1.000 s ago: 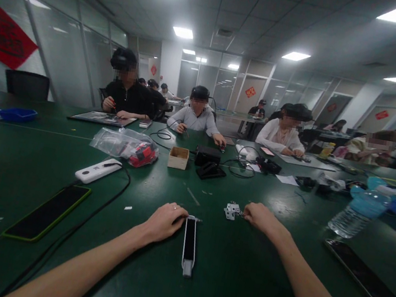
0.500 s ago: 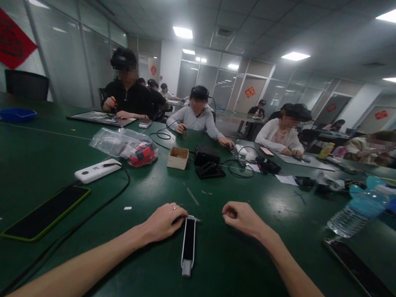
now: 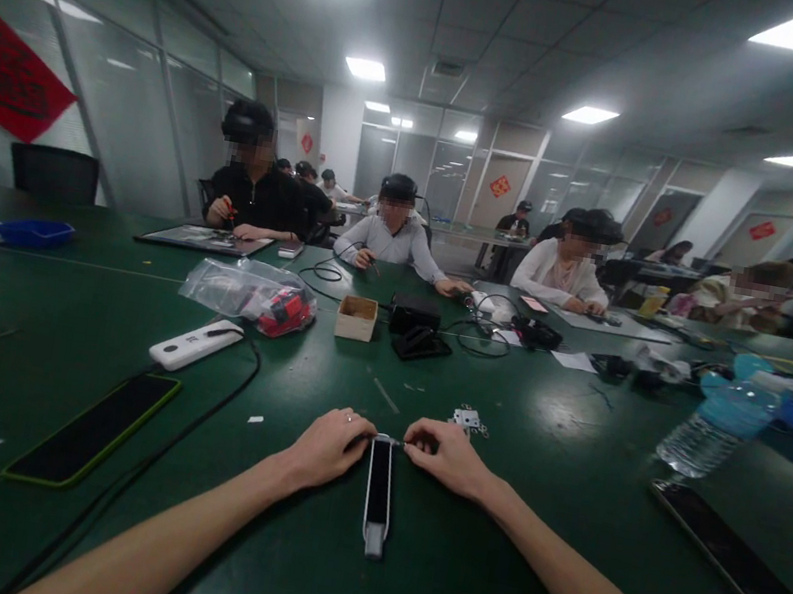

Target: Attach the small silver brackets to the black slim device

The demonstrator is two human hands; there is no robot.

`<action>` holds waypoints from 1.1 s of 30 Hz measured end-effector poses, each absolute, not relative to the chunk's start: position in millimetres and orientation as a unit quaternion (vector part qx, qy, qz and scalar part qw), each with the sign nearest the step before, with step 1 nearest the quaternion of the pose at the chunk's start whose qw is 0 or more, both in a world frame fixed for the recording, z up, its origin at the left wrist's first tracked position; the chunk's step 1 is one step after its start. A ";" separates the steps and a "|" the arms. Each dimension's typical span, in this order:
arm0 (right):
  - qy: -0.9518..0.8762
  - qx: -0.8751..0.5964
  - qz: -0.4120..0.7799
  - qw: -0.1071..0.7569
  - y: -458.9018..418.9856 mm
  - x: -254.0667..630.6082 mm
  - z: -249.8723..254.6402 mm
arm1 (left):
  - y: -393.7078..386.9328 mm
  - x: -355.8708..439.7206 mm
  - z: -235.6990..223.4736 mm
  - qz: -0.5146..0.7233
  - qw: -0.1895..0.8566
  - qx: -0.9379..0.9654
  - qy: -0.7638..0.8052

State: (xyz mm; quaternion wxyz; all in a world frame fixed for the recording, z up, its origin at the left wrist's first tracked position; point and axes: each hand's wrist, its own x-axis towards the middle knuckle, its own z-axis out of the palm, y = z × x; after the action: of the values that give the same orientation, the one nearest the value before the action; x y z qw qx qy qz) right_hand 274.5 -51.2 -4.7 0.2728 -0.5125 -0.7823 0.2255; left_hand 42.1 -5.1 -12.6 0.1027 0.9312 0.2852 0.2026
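A slim black-faced device with a white rim and a grey tip (image 3: 378, 497) lies on the green table, its grey tip toward me. Across its far end runs a small thin metallic piece (image 3: 394, 441). My left hand (image 3: 330, 448) is closed at the left end of this piece, fingertips against the device's far corner. From the other side, the pinched fingers of my right hand (image 3: 450, 458) hold the piece's right end. Just beyond my right hand lie several small silvery parts (image 3: 468, 421), partly hidden by it.
A phone with a green edge (image 3: 93, 429) and a white power strip (image 3: 197, 345) with a black cable lie left. Ahead are a plastic bag (image 3: 252, 293) and a small box (image 3: 356, 318). Rightward are a water bottle (image 3: 713, 431) and a dark phone (image 3: 739, 562). Other people sit opposite.
My right hand has moved left and nearer, from the loose silvery parts to the thin piece at the device's far end. Those parts are now uncovered. My left hand has stayed put.
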 end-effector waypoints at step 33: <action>-0.818 -0.483 0.144 0.277 -49.4 272.0 -6.5 | -2.2 41.7 -17.8 0.205 0.095 0.932 0.283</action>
State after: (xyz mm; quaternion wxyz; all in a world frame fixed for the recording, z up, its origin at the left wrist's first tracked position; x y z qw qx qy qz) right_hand 272.0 -49.4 -6.5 0.2772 -0.4826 -0.8183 0.1437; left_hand 41.7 -2.2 -17.8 0.0954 0.9321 0.2828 0.2053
